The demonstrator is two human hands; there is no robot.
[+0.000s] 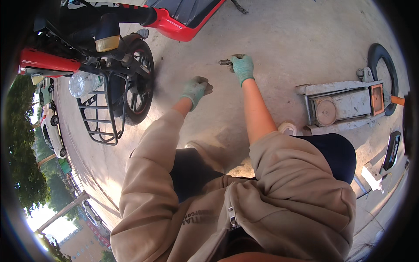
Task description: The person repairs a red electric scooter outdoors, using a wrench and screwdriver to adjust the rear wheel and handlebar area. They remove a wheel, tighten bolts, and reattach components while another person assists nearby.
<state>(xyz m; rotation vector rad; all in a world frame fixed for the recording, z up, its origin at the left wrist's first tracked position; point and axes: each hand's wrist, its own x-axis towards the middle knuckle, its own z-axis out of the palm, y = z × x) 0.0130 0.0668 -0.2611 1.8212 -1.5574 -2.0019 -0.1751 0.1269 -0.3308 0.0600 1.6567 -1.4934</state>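
Your gloved right hand pinches a small metal tool, which protrudes to the left of the fingers, its thin tip pointing left. Your gloved left hand lies nearer your body and left of the tool; its fingers are blurred, and whether they are spread or pressed together cannot be determined. Left of that hand stands a scooter wheel. A floor jack sits well to the right of your right hand.
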